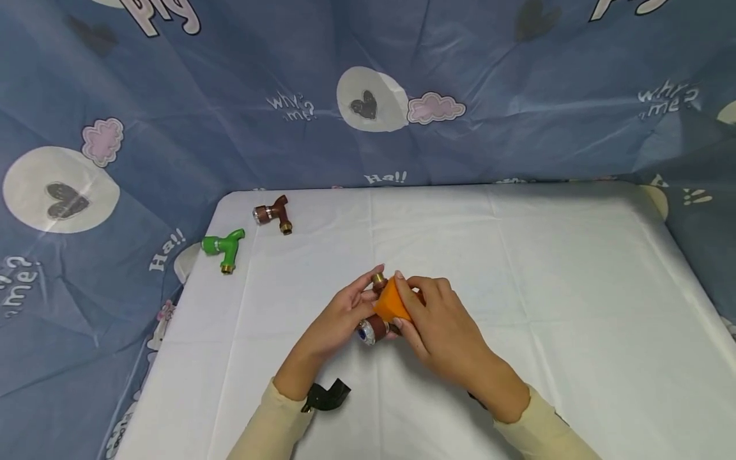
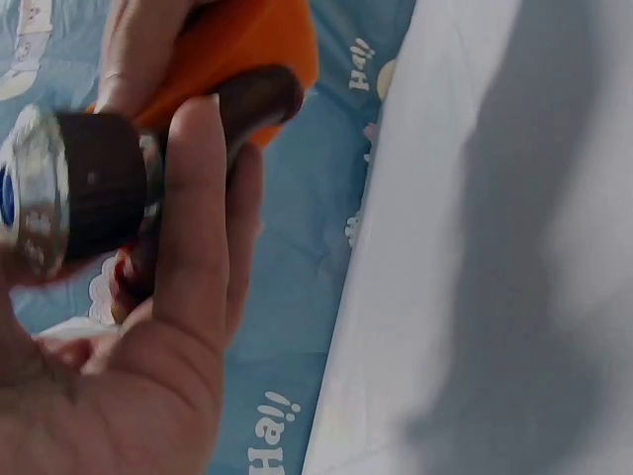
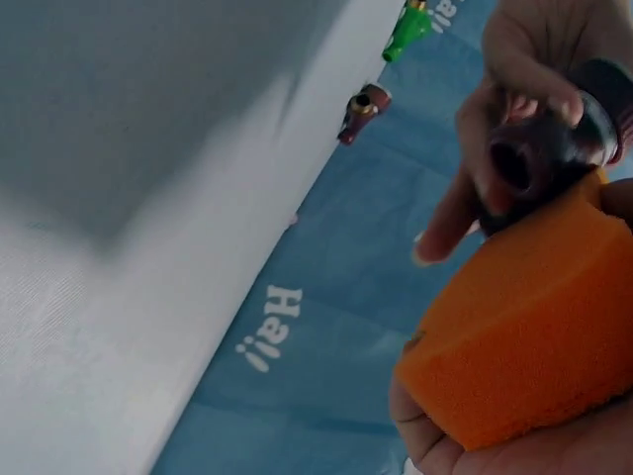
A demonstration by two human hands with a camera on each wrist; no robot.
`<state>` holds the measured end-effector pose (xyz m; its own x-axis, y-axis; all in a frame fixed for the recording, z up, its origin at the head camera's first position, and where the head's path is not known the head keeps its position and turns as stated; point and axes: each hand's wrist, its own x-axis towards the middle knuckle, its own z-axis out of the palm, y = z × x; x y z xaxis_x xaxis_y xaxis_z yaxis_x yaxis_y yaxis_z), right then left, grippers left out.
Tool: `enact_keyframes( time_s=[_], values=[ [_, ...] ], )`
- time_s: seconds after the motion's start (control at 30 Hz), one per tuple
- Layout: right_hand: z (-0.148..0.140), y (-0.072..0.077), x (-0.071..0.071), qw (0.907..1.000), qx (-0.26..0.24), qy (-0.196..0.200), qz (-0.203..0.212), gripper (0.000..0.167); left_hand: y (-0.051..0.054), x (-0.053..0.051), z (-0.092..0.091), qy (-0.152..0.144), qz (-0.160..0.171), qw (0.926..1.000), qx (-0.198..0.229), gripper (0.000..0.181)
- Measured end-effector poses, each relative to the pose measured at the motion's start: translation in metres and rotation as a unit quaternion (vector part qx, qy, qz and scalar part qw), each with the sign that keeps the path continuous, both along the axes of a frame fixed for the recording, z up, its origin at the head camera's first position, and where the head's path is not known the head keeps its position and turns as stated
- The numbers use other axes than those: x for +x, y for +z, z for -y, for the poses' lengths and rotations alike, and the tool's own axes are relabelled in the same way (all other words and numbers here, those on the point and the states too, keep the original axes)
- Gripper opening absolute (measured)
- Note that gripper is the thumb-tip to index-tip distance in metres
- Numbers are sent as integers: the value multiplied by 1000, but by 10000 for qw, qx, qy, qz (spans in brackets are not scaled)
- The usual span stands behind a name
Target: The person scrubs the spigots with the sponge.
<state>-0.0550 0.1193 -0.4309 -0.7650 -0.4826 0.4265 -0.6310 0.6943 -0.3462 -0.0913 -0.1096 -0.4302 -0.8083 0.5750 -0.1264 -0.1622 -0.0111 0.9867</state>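
My left hand [image 1: 338, 319] holds a brown tap [image 1: 377, 328] with a silvery, blue-centred knob cap and a brass threaded end. In the left wrist view its fingers wrap the tap's body [image 2: 99, 183], the spout showing beyond them. An orange sponge [image 1: 390, 303] is gripped by my right hand [image 1: 451, 329] and lies against the tap. The right wrist view shows the sponge [image 3: 524, 336] as a thick block beside the spout's dark opening; part of the tap is hidden behind it.
On the white-covered table [image 1: 575, 287], a green tap [image 1: 229, 246] lies at the left edge and another brown tap [image 1: 273, 214] at the far left corner. A blue printed cloth [image 1: 259, 64] hangs behind. A black strap piece [image 1: 328, 396] sticks out at the left wrist.
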Motion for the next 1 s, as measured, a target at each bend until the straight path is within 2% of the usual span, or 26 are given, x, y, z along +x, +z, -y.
enact_keyframes(
  time_s=[0.1,0.23,0.37,0.47,0.53,0.67,0.8,0.93,1.0],
  values=[
    [-5,0,-2,9999,-64,-95,27,65,0,0,3,-332,-38,9992,232,73],
    [-9,-1,-4,9995,-143,-275,33,58,-1,0,6,-724,169,9955,585,86],
    [-11,-1,-7,9979,-120,-629,10,65,-4,-1,7,-979,299,9904,931,93],
    [-15,-3,-9,9956,-274,-898,-77,68,-5,-1,6,-1069,344,9876,1093,92],
    [-16,-3,-7,9941,-519,-934,-164,66,-6,0,6,-1076,323,9877,1086,92],
    [-12,0,0,9927,-968,-505,-505,59,-4,1,6,-966,197,9914,858,92],
    [-3,2,4,9921,-997,-85,-757,58,0,3,5,-911,31,9939,628,93],
    [-4,0,0,9920,-950,-210,-803,51,2,4,3,-1007,-44,9934,552,94],
    [-7,-2,-3,9915,-944,-337,-825,54,3,5,3,-1057,5,9928,565,95]
  ],
)
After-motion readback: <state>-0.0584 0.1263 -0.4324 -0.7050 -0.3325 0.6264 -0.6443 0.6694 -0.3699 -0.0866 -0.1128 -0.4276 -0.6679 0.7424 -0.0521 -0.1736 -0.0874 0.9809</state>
